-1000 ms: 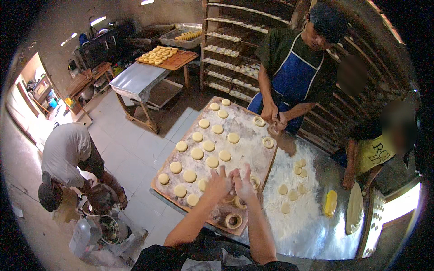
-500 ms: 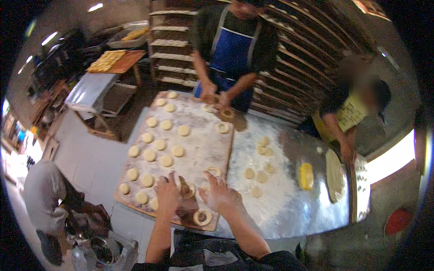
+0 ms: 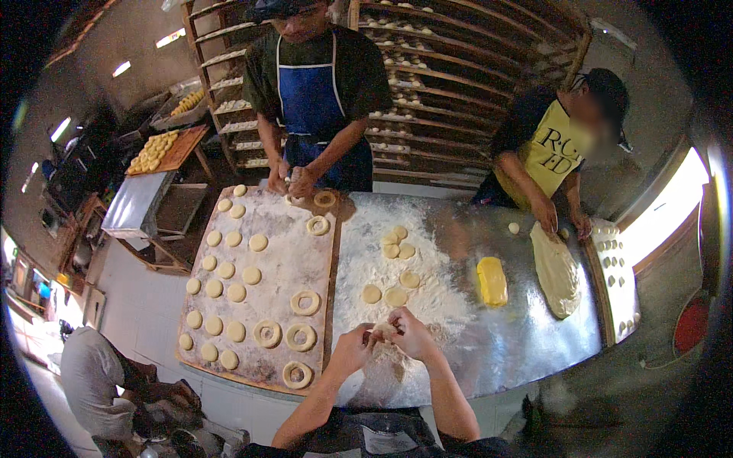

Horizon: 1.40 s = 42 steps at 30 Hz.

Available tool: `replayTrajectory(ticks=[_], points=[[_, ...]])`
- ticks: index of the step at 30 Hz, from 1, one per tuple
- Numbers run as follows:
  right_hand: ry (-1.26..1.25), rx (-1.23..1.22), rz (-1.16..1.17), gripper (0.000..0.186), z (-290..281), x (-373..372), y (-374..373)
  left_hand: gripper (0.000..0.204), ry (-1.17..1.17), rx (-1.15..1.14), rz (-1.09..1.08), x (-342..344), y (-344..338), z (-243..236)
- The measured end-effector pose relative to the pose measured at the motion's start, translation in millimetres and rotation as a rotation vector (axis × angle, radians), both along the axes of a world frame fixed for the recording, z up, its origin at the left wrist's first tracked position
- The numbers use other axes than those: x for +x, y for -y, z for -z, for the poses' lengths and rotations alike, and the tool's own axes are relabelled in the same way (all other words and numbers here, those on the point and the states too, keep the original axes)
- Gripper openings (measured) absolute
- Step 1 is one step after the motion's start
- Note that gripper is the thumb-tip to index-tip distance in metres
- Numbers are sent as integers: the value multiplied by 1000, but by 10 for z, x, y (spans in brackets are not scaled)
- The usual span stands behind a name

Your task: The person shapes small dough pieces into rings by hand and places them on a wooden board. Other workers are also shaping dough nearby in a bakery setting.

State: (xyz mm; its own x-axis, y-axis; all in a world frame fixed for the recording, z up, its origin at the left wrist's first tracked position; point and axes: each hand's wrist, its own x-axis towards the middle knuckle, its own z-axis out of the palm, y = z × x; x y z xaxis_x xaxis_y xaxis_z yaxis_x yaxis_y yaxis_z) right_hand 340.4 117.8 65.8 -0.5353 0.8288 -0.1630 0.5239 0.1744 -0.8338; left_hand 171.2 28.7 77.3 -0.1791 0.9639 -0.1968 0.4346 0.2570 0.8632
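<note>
My left hand (image 3: 357, 345) and my right hand (image 3: 406, 332) meet over the floured part of the metal table (image 3: 466, 359), fingers closed around a pale piece of dough (image 3: 382, 330). Just beyond them lie dough rounds (image 3: 371, 294), with an overlapping cluster of more rounds (image 3: 391, 250) farther back. To the left, the floured wooden board (image 3: 198, 267) carries several flat dough rounds (image 3: 237, 292) and several dough rings (image 3: 300, 337). A yellow block (image 3: 492, 281) lies to the right of my hands.
A co-worker in a blue apron (image 3: 311, 91) handles dough behind the board. Another (image 3: 542, 145) touches a long dough sheet (image 3: 556, 278) at right. A person (image 3: 95, 382) bends at lower left. Racks of trays (image 3: 435, 84) stand behind; a side table (image 3: 137, 206) is at left.
My hands have left the rings on the board, moved right onto the floured metal and come together around dough. My view has turned, and the bent person sits lower in it.
</note>
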Motion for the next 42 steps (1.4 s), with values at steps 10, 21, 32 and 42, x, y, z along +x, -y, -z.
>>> replayTrajectory(ticks=[10, 21, 32, 42], points=[[-3, 146, 196, 57, -373, 308, 16, 24, -28, 205, -12, 613, -41, -519], [-1142, -1103, -17, 43, -275, 486, 52, 31, 760, 564, -129, 859, 82, -251], [-916, -667, -163, 49, -319, -60, 308, 26, -175, 348, -346, 659, 275, -208], [-1051, -878, -295, 66, -91, -853, 575, 29, -82, 526, -620, -116, 631, -406]])
